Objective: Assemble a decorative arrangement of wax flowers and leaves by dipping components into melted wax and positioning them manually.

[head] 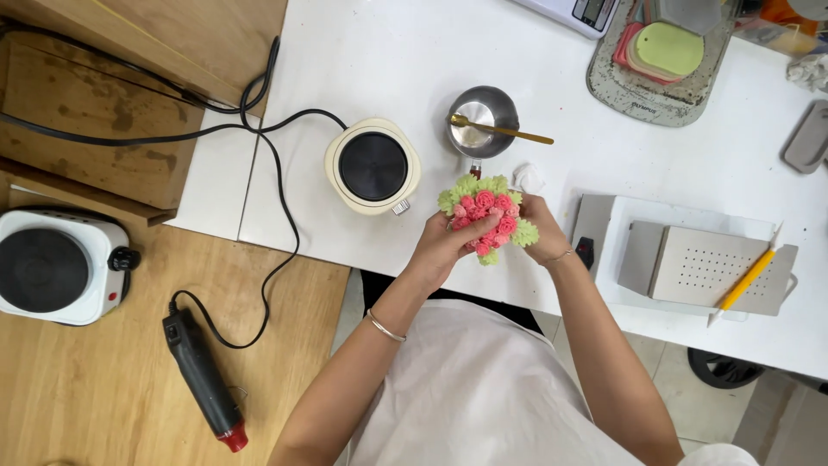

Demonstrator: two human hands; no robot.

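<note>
From the head camera, both hands meet over the near edge of the white table [414, 52], cupping a round cluster of pink rosettes ringed with pale green leaves [486, 216]. The left hand [444, 246] closes around its lower left side, thumb across the pink blooms; the right hand [542, 231] wraps the right side, fingers curled behind the leaves. Both grips are snug on the cluster, which is held up clear of the tabletop.

The piece looks soft and fragile, so light, even pressure from the fingertips, supporting it from beneath and not squeezing the petals, would probably serve best.

Both forearms angle inward from the body, wrists bent slightly. Just beyond the hands stand a small cream electric hotplate with a black top [373, 166] and a small steel pot [482, 121] with a gold spoon [500, 130] laid across it.
</note>
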